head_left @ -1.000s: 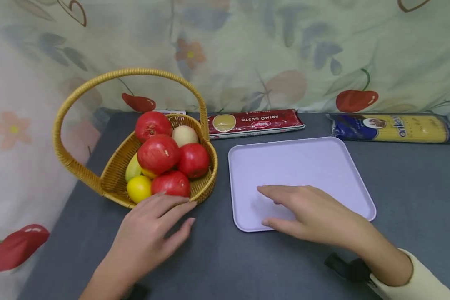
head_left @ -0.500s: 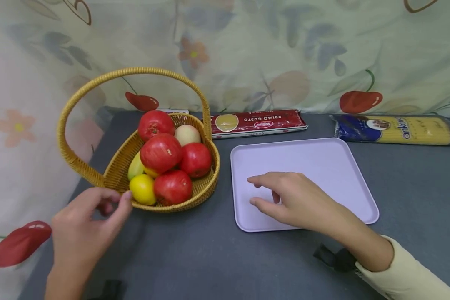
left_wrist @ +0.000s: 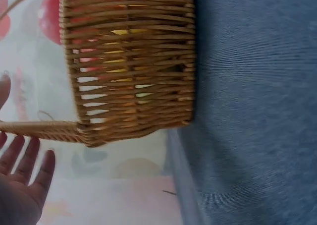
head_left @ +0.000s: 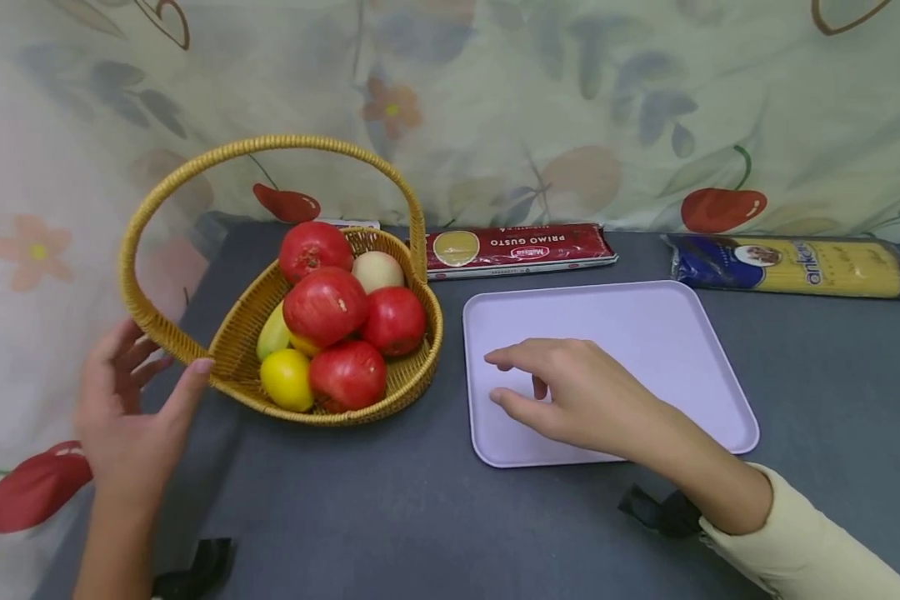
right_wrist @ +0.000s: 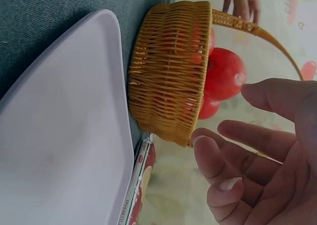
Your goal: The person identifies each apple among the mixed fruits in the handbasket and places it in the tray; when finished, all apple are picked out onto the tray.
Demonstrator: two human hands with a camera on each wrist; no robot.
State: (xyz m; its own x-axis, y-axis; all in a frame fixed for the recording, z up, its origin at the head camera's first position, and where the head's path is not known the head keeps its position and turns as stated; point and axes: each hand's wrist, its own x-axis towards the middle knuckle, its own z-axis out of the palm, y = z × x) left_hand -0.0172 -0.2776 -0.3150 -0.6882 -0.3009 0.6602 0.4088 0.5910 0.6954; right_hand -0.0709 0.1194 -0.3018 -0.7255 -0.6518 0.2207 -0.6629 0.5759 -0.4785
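Observation:
A wicker basket (head_left: pixel 420 379) with a tall arched handle holds several red fruits (head_left: pixel 325 306), a yellow lemon (head_left: pixel 287 380), a pale round fruit (head_left: pixel 377 272) and a yellow-green fruit (head_left: pixel 273 333). My left hand (head_left: pixel 131 400) is at the lower left end of the handle (left_wrist: pixel 44 130), thumb on one side and extended fingers (left_wrist: pixel 25 160) on the other. In the left wrist view the fingertips lie close to the handle; whether they touch it I cannot tell. Above the lilac tray (head_left: pixel 645 333) hovers my right hand (head_left: pixel 577 396), fingers loosely bent around nothing.
Behind the tray lies a red pasta packet (head_left: pixel 525 250), partly hidden by the basket. A blue and yellow pasta packet (head_left: pixel 795 265) lies at the back right. Floral cloth (head_left: pixel 555 100) hangs along the back and left of the dark tabletop (head_left: pixel 420 517).
My left hand has moved left from the basket's front rim to the handle's left base, its fingers spreading around it. The right hand has shifted slightly left and up over the tray.

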